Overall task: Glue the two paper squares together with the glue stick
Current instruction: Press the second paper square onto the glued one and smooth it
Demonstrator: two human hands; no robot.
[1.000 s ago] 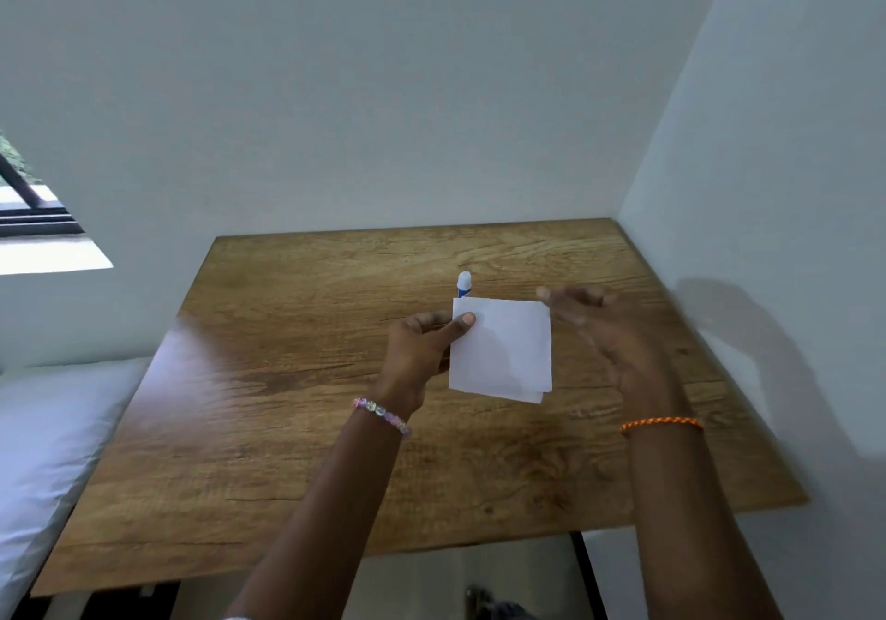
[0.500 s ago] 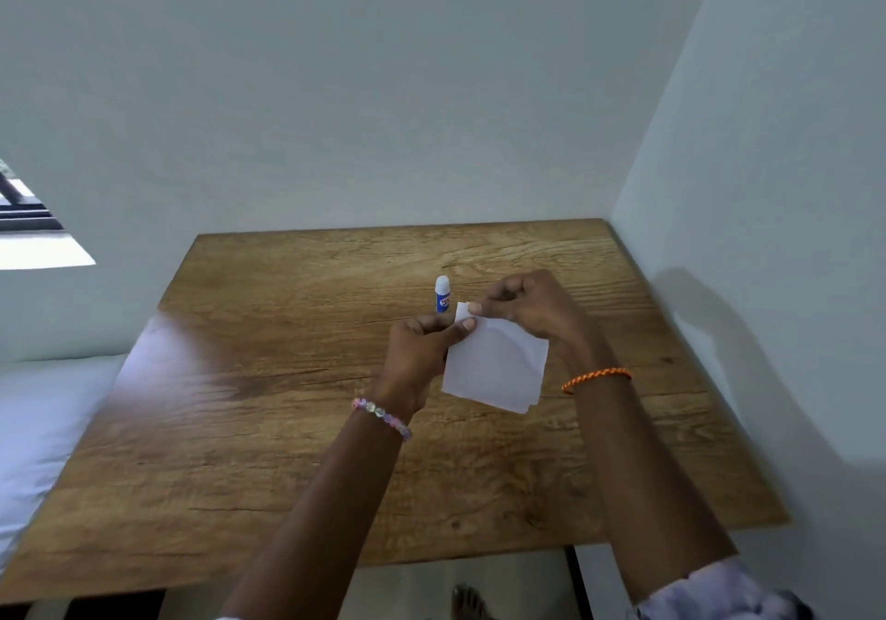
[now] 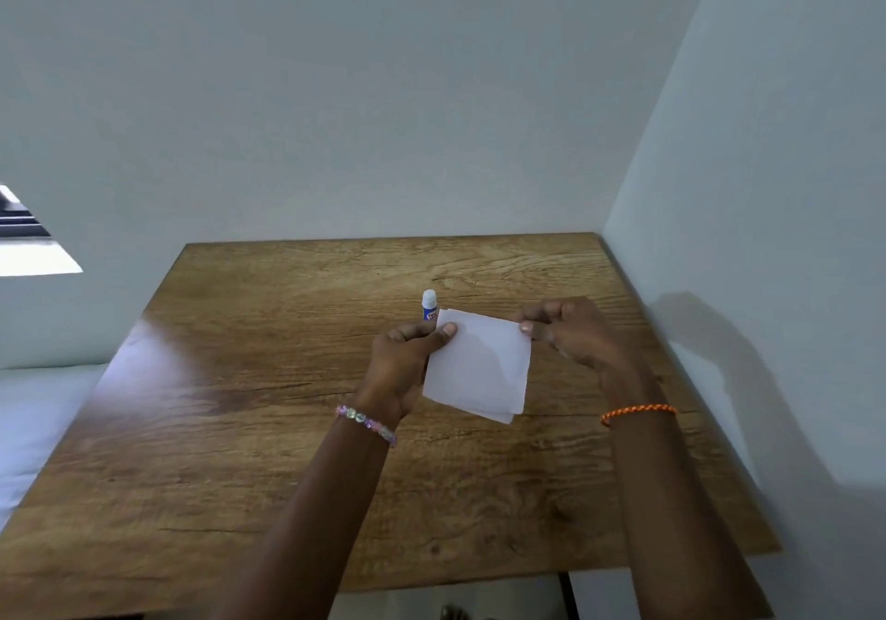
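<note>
Over the desk (image 3: 239, 451), the left hand (image 3: 400, 367) pinches the squares (image 3: 477, 365) at their ten o'clock corner, thumb on top, while the right hand (image 3: 570, 331) nips the two o'clock corner in a closed fingertip grip. They look stacked and slightly askew at six o'clock, so peel the corners apart slowly and keep one sheet flat. At twelve o'clock just beyond them, the glue (image 3: 429, 305) stands upright and capped, untouched.
</note>
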